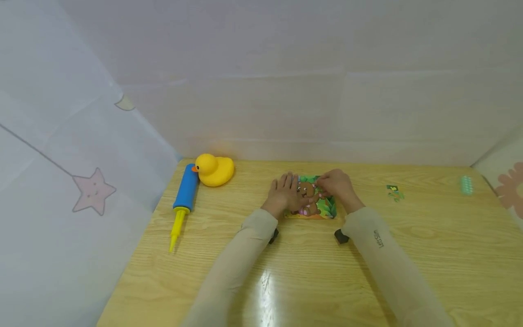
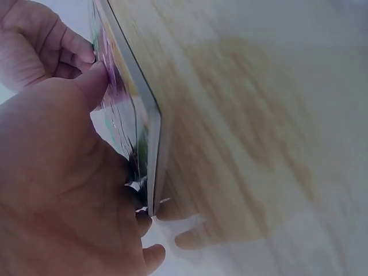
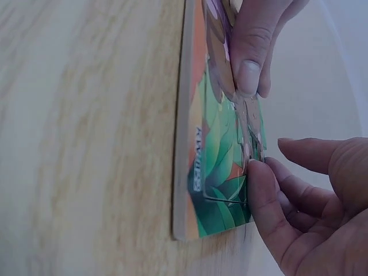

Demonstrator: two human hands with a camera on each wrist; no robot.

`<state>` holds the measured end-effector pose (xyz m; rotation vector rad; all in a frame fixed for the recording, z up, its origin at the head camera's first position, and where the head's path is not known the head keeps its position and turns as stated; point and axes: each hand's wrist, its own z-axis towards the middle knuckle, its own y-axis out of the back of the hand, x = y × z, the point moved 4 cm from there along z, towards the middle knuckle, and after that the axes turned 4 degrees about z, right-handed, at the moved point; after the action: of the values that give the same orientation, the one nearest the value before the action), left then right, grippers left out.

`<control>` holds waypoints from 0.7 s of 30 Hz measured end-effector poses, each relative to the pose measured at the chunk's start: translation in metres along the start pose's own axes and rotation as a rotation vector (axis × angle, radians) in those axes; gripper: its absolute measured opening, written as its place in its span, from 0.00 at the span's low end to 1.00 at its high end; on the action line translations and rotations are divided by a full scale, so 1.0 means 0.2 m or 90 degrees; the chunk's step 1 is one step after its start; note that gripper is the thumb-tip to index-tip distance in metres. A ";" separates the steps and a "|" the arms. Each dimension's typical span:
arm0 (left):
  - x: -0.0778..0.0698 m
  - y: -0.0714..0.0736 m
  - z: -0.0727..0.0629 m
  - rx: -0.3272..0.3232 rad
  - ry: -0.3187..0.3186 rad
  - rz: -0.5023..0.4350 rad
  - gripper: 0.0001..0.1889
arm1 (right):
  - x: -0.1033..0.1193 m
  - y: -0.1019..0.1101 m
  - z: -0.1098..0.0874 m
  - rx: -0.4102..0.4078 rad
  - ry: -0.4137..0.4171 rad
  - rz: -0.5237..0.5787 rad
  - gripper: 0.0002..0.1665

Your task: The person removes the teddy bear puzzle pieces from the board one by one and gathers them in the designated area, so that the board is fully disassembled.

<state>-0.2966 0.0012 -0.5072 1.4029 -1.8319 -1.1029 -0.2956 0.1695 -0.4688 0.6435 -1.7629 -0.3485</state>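
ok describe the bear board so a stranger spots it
On the wooden table, look right of the yellow duck. The bear board lies flat under the left hand, the right hand at its right side. Unlike the plain duck, it shows a brown bear among green leaves.

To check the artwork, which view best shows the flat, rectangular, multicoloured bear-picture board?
Head view: the board seen from above, partly covered. Left wrist: steeply edge-on; right wrist: one leafy corner, obliquely.

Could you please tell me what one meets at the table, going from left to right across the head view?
Blue-and-yellow pump, yellow duck, left hand, bear puzzle, right hand, small patterned pieces, pale green bumpy item.
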 end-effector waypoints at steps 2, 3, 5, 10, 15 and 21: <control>0.00 0.00 0.02 0.009 0.000 0.003 0.55 | 0.00 0.00 0.01 -0.005 -0.004 0.019 0.17; 0.01 0.00 0.02 0.010 -0.001 0.003 0.53 | 0.00 0.00 0.01 -0.007 -0.006 0.024 0.17; 0.01 0.00 0.02 0.005 0.002 -0.009 0.51 | 0.00 0.00 0.02 -0.009 -0.010 0.033 0.17; 0.01 0.00 0.01 0.003 0.006 -0.012 0.47 | -0.01 -0.01 0.05 -0.011 -0.017 0.028 0.16; 0.02 -0.01 0.01 0.010 0.008 -0.016 0.48 | -0.01 -0.01 0.06 -0.005 -0.026 0.034 0.16; 0.02 -0.02 0.03 0.004 0.010 -0.018 0.49 | -0.01 -0.01 0.06 0.001 -0.034 0.082 0.16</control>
<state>-0.3006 -0.0011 -0.5133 1.4414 -1.8115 -1.0971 -0.3052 0.1678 -0.4758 0.5228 -1.8456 -0.2769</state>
